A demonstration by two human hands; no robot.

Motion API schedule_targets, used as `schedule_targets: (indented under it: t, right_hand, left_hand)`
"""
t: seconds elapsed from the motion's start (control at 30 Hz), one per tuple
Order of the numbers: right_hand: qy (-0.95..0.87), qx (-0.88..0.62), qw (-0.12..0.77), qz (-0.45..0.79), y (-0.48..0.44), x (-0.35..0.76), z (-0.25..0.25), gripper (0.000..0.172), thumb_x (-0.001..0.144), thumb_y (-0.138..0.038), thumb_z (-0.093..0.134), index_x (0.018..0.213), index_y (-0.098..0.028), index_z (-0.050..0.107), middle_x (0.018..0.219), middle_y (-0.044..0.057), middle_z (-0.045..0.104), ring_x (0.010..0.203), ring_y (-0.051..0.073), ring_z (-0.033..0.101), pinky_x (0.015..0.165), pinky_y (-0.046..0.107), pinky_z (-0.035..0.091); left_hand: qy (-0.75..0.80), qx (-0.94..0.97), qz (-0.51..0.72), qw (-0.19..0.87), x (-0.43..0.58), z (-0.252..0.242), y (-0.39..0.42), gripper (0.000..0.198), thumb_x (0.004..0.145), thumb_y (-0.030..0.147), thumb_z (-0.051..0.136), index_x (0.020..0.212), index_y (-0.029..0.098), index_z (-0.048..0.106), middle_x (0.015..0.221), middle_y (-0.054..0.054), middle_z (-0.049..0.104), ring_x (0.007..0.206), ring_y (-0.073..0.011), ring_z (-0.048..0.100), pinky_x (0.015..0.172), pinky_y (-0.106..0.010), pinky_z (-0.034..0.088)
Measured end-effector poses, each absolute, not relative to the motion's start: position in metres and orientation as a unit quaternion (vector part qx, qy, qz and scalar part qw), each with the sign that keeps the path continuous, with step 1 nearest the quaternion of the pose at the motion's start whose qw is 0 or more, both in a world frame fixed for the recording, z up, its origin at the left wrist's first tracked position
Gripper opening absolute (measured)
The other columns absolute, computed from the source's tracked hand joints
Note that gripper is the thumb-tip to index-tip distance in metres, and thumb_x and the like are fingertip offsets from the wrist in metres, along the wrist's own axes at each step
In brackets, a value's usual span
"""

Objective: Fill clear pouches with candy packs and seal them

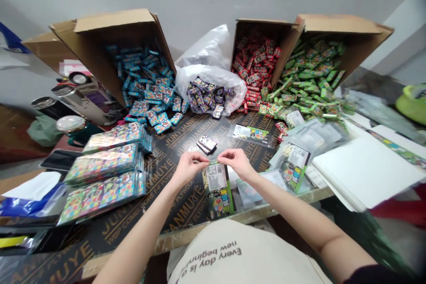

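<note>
My left hand [189, 166] and my right hand [237, 161] are both pinched on the top edge of a clear printed packet [218, 188] that lies on the dark board table [173, 204] in front of me. The packet has a white label panel and a colourful lower part. Two small purple candy packs [207, 144] lie just beyond my hands. A similar flat packet [250, 133] rests further back on the table.
Tilted cardboard boxes hold blue packs [146, 84], red packs [256, 64] and green packs [309, 75]. A plastic bag of purple packs [208, 93] sits between them. Stacks of filled packets [106, 173] lie left, empty bags and white sheets [362, 171] right, metal flasks [83, 102] far left.
</note>
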State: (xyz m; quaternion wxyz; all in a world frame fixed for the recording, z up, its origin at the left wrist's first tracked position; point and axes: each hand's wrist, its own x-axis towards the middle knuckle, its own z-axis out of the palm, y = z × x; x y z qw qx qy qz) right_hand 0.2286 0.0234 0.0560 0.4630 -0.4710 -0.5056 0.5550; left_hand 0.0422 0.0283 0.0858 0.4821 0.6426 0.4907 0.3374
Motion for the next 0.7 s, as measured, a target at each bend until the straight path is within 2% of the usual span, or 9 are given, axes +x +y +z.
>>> schedule_targets:
  t: [0.1, 0.2, 0.27, 0.4, 0.53, 0.6, 0.7]
  right_hand:
    - [-0.537, -0.462, 0.458, 0.537, 0.016, 0.234, 0.054, 0.018, 0.066, -0.032, 0.067, 0.070, -0.015, 0.068, 0.066, 0.003, 0.066, 0.061, 0.014, 0.058, 0.061, 0.027, 0.046]
    - [-0.581, -0.450, 0.481, 0.477, 0.002, 0.237, 0.056, 0.017, 0.074, -0.033, 0.062, 0.072, -0.017, 0.069, 0.075, 0.005, 0.068, 0.072, 0.017, 0.061, 0.070, 0.030, 0.047]
    - [-0.607, -0.441, 0.498, 0.434, -0.004, 0.238, 0.058, 0.017, 0.076, -0.032, 0.060, 0.073, -0.018, 0.069, 0.081, 0.006, 0.068, 0.078, 0.018, 0.061, 0.076, 0.031, 0.047]
    - [-0.641, -0.432, 0.457, 0.441, 0.011, 0.255, 0.061, 0.024, 0.080, -0.036, 0.054, 0.073, -0.019, 0.069, 0.083, 0.006, 0.069, 0.082, 0.019, 0.062, 0.078, 0.032, 0.045]
    - [-0.610, -0.536, 0.478, 0.334, 0.045, 0.293, 0.052, 0.027, 0.082, -0.037, 0.049, 0.084, -0.017, 0.067, 0.088, 0.006, 0.067, 0.081, 0.019, 0.061, 0.076, 0.032, 0.044]
    - [-0.624, -0.588, 0.437, 0.274, 0.052, 0.313, 0.043, 0.025, 0.079, -0.035, 0.052, 0.087, -0.017, 0.066, 0.087, 0.006, 0.067, 0.079, 0.020, 0.060, 0.073, 0.032, 0.044]
    - [-0.693, -0.613, 0.300, 0.234, 0.049, 0.330, 0.027, 0.022, 0.077, -0.033, 0.054, 0.087, -0.017, 0.066, 0.089, 0.006, 0.066, 0.083, 0.021, 0.058, 0.076, 0.032, 0.041]
  left_hand:
    - [0.449, 0.730, 0.343, 0.385, 0.042, 0.088, 0.020, 0.009, 0.069, 0.021, 0.063, 0.068, 0.015, 0.069, 0.074, -0.006, 0.066, 0.068, -0.0151, 0.060, 0.062, -0.025, 0.045]
    - [0.422, 0.766, 0.356, 0.329, 0.044, 0.087, 0.012, 0.011, 0.073, 0.023, 0.061, 0.068, 0.016, 0.068, 0.073, -0.005, 0.064, 0.067, -0.0138, 0.059, 0.065, -0.025, 0.045]
    - [0.410, 0.775, 0.356, 0.322, 0.048, 0.087, 0.009, 0.011, 0.075, 0.023, 0.060, 0.071, 0.017, 0.069, 0.073, -0.005, 0.064, 0.068, -0.0138, 0.058, 0.066, -0.025, 0.045]
    - [0.406, 0.783, 0.341, 0.327, 0.056, 0.088, 0.006, 0.015, 0.078, 0.024, 0.056, 0.084, 0.020, 0.070, 0.079, -0.005, 0.062, 0.073, -0.0142, 0.058, 0.068, -0.025, 0.045]
    - [0.425, 0.768, 0.320, 0.357, 0.053, 0.088, 0.006, 0.017, 0.078, 0.027, 0.055, 0.077, 0.020, 0.070, 0.082, -0.006, 0.062, 0.076, -0.0162, 0.058, 0.071, -0.026, 0.045]
    - [0.438, 0.739, 0.333, 0.390, 0.048, 0.085, 0.008, 0.015, 0.076, 0.028, 0.057, 0.075, 0.019, 0.069, 0.083, -0.007, 0.065, 0.078, -0.0180, 0.059, 0.072, -0.028, 0.046]
    - [0.463, 0.692, 0.359, 0.422, 0.045, 0.077, 0.010, 0.011, 0.072, 0.027, 0.061, 0.074, 0.017, 0.067, 0.080, -0.007, 0.067, 0.077, -0.0196, 0.061, 0.072, -0.029, 0.047]
